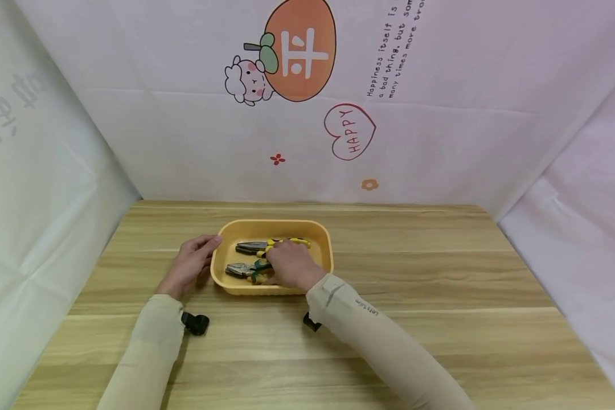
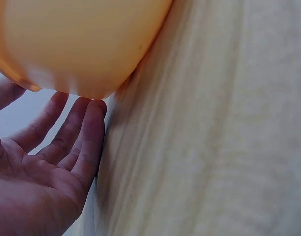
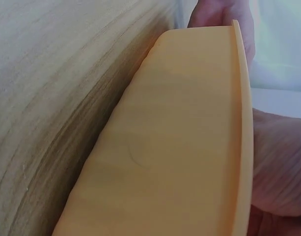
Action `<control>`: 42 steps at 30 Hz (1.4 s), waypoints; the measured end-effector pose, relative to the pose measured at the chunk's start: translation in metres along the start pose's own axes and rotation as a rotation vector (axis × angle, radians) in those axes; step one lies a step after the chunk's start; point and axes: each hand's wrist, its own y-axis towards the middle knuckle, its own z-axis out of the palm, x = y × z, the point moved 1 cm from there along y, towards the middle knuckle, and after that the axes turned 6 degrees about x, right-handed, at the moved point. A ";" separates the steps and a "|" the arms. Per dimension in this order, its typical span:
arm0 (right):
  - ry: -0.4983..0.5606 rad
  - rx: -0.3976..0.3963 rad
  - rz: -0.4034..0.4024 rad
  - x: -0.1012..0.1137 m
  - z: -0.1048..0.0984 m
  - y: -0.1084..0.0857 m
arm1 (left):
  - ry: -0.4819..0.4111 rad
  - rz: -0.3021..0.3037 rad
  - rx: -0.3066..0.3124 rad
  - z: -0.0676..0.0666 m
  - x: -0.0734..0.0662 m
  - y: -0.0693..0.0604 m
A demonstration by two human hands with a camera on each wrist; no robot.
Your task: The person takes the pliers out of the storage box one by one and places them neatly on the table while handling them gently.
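Item, one tray [image 1: 273, 229]: orange-yellow plastic, rounded corners, a lipped rim, set on the wood-grain table [image 1: 415, 256] near its far edge, left of the middle from where I watch. Item, one pair of yellow-handled pliers [image 1: 258, 246]: grey metal nose pointing left, black accents on the grips, lying in the tray's farther half. Item, one pair of green-and-yellow pliers [image 1: 245, 269]: blunter silver head, also pointing left, lying nearer me, its grips running under the right hand [image 1: 293, 265]. That hand reaches down into the tray over both sets of grips; I cannot tell whether it pinches either. The left hand [image 1: 191, 263] is at the tray's left end, its thumb at the rim. Only my left wrist view shows the fingers [image 2: 94, 125] spread and gently bent, tips against the tray's outer underside. My right wrist view gives the ribbed outer wall and the right hand beyond the rim, the pliers hidden; only my head view shows them.
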 end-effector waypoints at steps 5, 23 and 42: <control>0.009 -0.020 0.003 -0.001 0.002 0.000 | -0.010 -0.001 -0.012 0.001 0.000 0.001; 0.157 -0.123 -0.001 -0.011 0.005 -0.009 | -0.013 -0.006 0.012 0.002 -0.003 -0.001; 0.321 -0.259 -0.015 -0.023 -0.017 -0.025 | -0.053 0.021 0.005 0.001 0.000 0.001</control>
